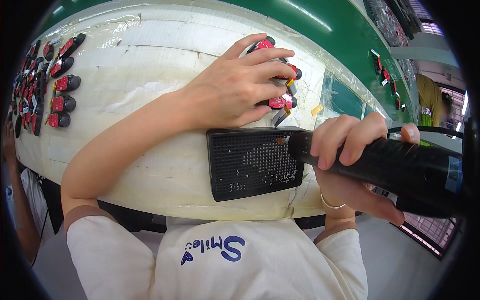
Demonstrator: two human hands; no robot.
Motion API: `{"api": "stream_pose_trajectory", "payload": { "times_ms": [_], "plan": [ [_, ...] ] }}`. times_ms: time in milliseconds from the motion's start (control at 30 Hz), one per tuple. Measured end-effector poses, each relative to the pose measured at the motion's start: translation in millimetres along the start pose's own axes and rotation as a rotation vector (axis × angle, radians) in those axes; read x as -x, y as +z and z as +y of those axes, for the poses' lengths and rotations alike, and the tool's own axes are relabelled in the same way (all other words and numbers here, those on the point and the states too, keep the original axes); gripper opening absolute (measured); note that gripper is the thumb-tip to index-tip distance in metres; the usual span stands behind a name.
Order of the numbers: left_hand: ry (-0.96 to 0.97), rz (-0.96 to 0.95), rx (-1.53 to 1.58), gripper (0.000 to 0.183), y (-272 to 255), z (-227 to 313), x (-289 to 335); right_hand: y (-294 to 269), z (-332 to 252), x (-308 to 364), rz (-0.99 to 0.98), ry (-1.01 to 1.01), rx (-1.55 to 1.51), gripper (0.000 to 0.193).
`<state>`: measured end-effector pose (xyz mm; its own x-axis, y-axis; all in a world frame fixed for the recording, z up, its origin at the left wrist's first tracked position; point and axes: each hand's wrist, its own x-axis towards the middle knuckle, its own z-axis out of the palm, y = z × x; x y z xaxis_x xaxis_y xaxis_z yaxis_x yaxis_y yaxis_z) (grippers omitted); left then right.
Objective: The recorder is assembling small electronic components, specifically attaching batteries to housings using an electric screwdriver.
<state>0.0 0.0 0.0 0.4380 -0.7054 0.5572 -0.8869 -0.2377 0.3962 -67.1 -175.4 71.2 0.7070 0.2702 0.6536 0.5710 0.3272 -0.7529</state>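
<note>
My left hand (240, 82) lies with fingers spread over several small red and black assemblies (282, 101), which it partly hides. A silver-grey tab with wires (281, 117) sticks out from one of them, close to the tray. My right hand (355, 145) is wrapped round a black electric screwdriver (400, 162), held nearly level. Its nose end reaches over the upper right corner of a black perforated screw tray (217, 165). Small silver screws (265, 157) stand in many of the tray's holes, and some lie loose near its lower edge.
Many more red and black assemblies (59, 104) are gathered on the table's left side. Others (385, 75) lie on the green surface at the right. A small yellow piece (317, 110) lies near the tray. Another person's arm (20, 210) shows at the left edge. A black cable (435, 130) runs behind the screwdriver.
</note>
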Motion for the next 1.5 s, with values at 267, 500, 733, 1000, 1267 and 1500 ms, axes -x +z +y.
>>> {"api": "stream_pose_trajectory", "payload": {
  "times_ms": [267,500,733,1000,1267,1500],
  "plan": [
    [-0.055,-0.003,0.024,0.023,1.0,3.0,0.5,0.3,-0.1,5.0,0.01,0.032,0.019,0.091],
    [-0.099,-0.001,0.003,0.021,-0.5,4.8,2.8,1.8,1.0,6.4,0.018,0.049,0.042,0.089],
    [-0.092,-0.026,-0.013,0.022,-7.4,10.2,-10.9,-4.0,-20.6,-5.6,-0.027,0.195,-0.196,0.058],
    [-0.219,0.024,0.043,0.029,-6.4,13.8,-2.2,11.5,11.0,9.6,0.152,0.334,-0.211,0.083],
    [-0.027,0.095,0.01,0.019,2.8,23.2,-10.5,7.9,49.0,48.3,0.173,0.015,0.124,0.111],
    [-0.055,0.053,0.002,0.017,5.5,20.7,-7.7,13.1,63.3,57.6,0.256,-0.031,0.216,0.123]
  ]
}}
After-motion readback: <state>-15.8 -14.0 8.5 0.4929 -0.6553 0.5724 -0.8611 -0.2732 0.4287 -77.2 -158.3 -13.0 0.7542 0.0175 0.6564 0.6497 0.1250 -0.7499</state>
